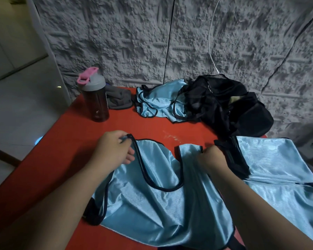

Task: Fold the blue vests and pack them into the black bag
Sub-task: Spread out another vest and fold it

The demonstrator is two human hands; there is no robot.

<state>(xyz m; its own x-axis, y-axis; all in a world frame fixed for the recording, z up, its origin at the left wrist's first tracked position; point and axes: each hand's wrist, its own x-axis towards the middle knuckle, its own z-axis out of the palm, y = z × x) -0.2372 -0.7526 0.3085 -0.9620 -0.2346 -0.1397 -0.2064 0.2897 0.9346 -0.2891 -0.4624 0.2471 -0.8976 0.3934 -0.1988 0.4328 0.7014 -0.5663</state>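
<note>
Grey rough-textured wall panels back a red tabletop [65, 134], and a pale tiled floor shows at the far left. Near the table's back-left corner stands a dark translucent bottle with a grey lid and pink flip cap [94, 98], with a crumpled grey cloth [118, 99] just behind it. Closer in, the left hand [114, 147] pinches the black-trimmed shoulder strap of a shiny light-blue vest [152, 204] that lies spread flat on the near side of the table. The right hand [212, 158] grips the vest's other strap, fingers curled around the fabric. At the back, a 2nd blue vest [157, 100] lies crumpled — its right edge touching a black mesh bag [229, 105] slumped against the wall. On the right, beside the right hand, sits a folded stack of blue vests [271, 159], black trim showing along its left edge. A white cable [210, 42] hangs down the wall above the bag.
</note>
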